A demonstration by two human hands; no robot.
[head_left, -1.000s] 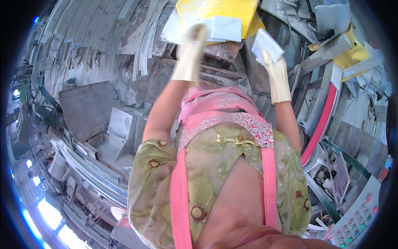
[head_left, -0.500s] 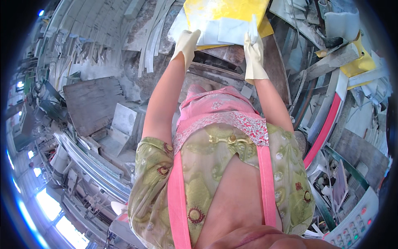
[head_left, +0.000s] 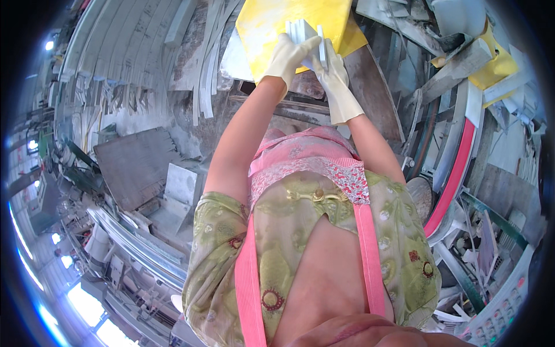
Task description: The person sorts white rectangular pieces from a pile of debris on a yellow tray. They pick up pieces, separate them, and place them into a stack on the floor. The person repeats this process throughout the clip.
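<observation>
Both my hands wear cream rubber gloves and are close together at the top of the view. My left hand (head_left: 291,58) grips the left side of a stack of pale grey-white stone tiles (head_left: 300,30), its thumb reaching across toward the right. My right hand (head_left: 332,72) holds the stack from the right and below, with one thin tile (head_left: 322,46) standing slightly apart beside its fingers. The tiles stand on edge over a yellow sheet (head_left: 260,32) dusted with white. My fingers hide the lower part of the stack.
Long stone strips (head_left: 205,63) lie left of the yellow sheet. A worn brown board (head_left: 136,165) leans at the left. On the right are a beam (head_left: 457,69), a curved rail with a red stripe (head_left: 454,179) and a panel with buttons (head_left: 500,315).
The tiles lay fanned out flat between my spread hands; now they are gathered into an upright stack. My left hand has moved right, and my right hand slightly left, toward each other.
</observation>
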